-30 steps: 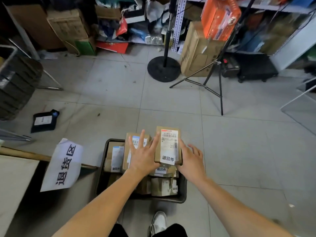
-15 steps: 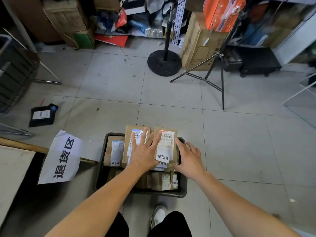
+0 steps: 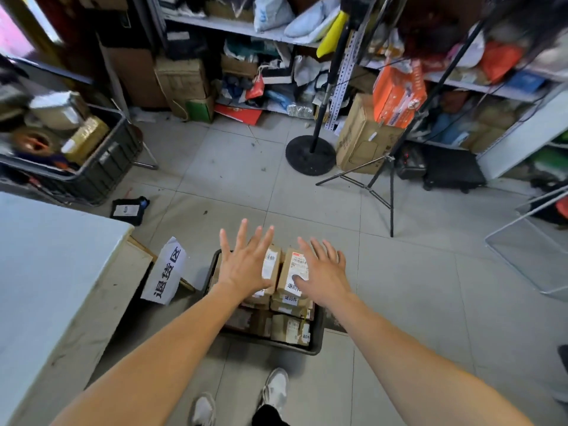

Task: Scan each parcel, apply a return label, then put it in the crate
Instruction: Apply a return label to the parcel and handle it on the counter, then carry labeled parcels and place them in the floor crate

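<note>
Both hands, left point(image 3: 246, 265) and right point(image 3: 324, 272), hover flat and empty, fingers spread, over the crate point(image 3: 316, 342) on the floor; labelled parcels point(image 3: 292, 272) fill it (stacked high), so the packing looks nearly finished, though more may remain out of view

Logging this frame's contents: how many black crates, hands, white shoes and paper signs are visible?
Black crates: 2
Hands: 2
White shoes: 2
Paper signs: 1
Total: 7
</note>
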### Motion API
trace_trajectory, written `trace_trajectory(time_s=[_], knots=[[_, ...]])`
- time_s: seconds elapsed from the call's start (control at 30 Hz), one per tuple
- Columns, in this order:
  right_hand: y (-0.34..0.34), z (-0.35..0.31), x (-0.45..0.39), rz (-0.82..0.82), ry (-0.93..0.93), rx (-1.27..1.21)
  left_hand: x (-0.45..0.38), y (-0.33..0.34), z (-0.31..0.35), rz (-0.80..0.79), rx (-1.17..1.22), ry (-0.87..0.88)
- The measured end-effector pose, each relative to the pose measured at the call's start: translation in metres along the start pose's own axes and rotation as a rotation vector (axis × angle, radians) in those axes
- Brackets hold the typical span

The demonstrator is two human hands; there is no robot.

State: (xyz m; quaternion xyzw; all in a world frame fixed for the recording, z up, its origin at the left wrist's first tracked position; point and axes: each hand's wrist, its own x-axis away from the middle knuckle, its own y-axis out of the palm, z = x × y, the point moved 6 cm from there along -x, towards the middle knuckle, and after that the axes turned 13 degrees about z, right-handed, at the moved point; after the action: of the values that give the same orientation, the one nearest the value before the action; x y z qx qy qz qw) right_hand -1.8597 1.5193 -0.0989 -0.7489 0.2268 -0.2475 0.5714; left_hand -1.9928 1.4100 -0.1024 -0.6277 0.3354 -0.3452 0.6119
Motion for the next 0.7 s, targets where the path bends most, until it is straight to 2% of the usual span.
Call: trace_trajectory(time_s=[0.2,0.37,0.47,0.57,0.7], knots=[[-0.079,-0.092,-0.002,0.044,-0.129,0.043,0.069,-0.100,-0.074,0.130,0.052,-0.216],[-0.103,-0.265,0.035,0.111,-0.433,0.024,0.200,-0.164,-0.191,0.282,-0.008,-0.508],[-0.100,-0.396,0.107,0.134,-0.685,-0.006,0.321,-0.194,-0.257,0.314,-0.080,-0.698],[-0.085,-0.520,0.218,0.133,-0.950,-0.038,0.472,-0.222,-0.306,0.368,-0.150,-0.902],[-0.064,-0.653,0.389,0.098,-1.262,-0.110,0.686,-0.249,-0.333,0.383,-0.214,-1.213]])
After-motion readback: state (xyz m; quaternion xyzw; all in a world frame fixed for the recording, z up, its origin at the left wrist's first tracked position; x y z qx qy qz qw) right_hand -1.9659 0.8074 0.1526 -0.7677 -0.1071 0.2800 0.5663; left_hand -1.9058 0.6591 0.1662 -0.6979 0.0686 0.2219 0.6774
